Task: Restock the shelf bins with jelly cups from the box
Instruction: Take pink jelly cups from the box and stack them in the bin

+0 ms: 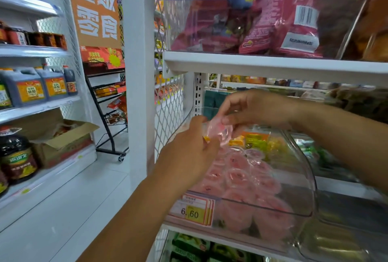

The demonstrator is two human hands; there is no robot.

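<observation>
Cup pinched between left hand, right hand

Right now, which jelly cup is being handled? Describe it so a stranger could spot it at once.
Find the clear bin with the 6.60 price tag. Above its pile of pink cups, the left hand and right hand pinch one jelly cup. It alone is off the pile, in the air.

Left hand, right hand on cup
</observation>
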